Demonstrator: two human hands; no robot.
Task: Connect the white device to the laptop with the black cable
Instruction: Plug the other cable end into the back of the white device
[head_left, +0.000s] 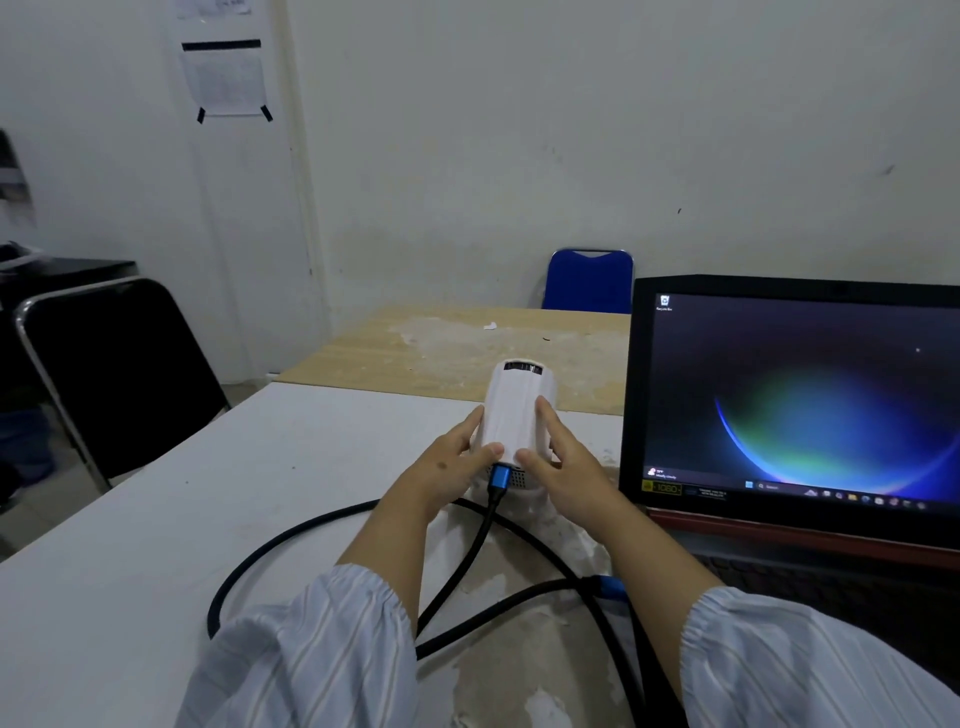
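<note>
White device (514, 415) looks light, rigid, smooth; your left hand (457, 462) and right hand (558, 457) clasp its sides; stiff cable (467, 561) already plugged

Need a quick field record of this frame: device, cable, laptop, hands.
device: white device on the table, held on both sides
cable: black cable, blue-collared plug in the device's near end, slack looped on table
laptop: laptop open at right, desktop showing
far plug: second blue plug beside laptop's left edge; seating unclear
left hand: on device
right hand: on device
</note>
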